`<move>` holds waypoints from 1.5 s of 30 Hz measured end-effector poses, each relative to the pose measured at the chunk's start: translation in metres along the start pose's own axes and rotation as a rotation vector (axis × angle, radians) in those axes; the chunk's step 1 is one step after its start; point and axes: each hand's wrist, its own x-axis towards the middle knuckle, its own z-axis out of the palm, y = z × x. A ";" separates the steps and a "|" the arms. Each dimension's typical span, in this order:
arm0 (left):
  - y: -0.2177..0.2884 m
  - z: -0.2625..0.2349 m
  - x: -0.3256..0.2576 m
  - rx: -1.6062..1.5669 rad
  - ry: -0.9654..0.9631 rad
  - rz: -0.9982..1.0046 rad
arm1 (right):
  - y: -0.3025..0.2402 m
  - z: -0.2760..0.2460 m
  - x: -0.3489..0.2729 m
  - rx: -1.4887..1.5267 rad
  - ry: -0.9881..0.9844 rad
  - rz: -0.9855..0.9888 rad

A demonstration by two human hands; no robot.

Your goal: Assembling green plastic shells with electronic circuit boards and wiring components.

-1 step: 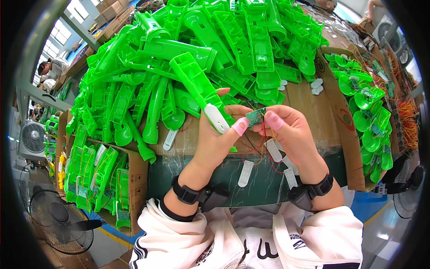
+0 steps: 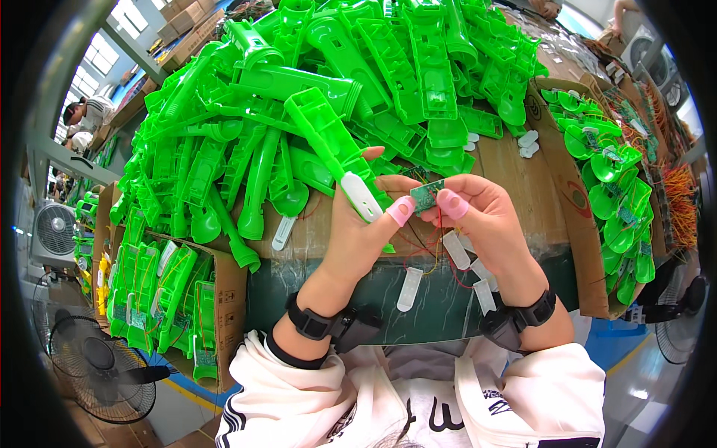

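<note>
A small green circuit board [image 2: 425, 196] with thin wires is pinched between both my hands. My left hand [image 2: 367, 228] grips the board's left edge with thumb and fingers, and a bright green plastic shell [image 2: 323, 128] rests in the same hand. A white plastic strip [image 2: 361, 197] lies along the shell's lower end. My right hand [image 2: 482, 209] holds the board's right side, where the wires are. Pink covers sit on both thumbs. Red, yellow and dark wires trail below the board, near white plastic strips [image 2: 410, 290] on the dark green table edge.
A big heap of green shells [image 2: 351, 60] fills the far side of the table. Cardboard boxes of wired shells stand at left [image 2: 230, 313] and right [image 2: 579, 216]. A black fan [image 2: 97, 358] is at lower left. Another person [image 2: 93, 116] sits at far left.
My right thumb has shifted slightly left and closer over the circuit board. The left hand and shell have barely moved.
</note>
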 end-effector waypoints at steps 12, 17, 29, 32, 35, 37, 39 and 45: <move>-0.005 0.001 -0.001 -0.083 0.020 -0.049 | 0.001 -0.002 0.000 -0.232 0.073 -0.069; -0.001 0.005 -0.002 -0.109 0.031 -0.073 | -0.001 -0.001 0.000 -0.175 0.071 -0.078; -0.006 0.005 -0.003 0.360 0.050 0.188 | 0.003 0.001 0.000 -0.249 0.154 -0.119; -0.009 0.001 -0.002 0.456 0.019 0.301 | 0.005 0.002 -0.001 -0.261 0.170 -0.148; -0.013 -0.003 -0.001 0.654 -0.021 0.432 | 0.005 0.004 -0.001 -0.273 0.179 -0.159; -0.014 -0.003 -0.002 0.678 -0.008 0.424 | 0.004 0.006 -0.001 -0.293 0.194 -0.164; -0.015 0.001 -0.004 0.578 0.016 0.376 | 0.005 0.007 -0.002 -0.311 0.207 -0.170; -0.013 0.004 -0.003 0.351 0.015 0.254 | 0.004 0.006 -0.002 -0.337 0.221 -0.227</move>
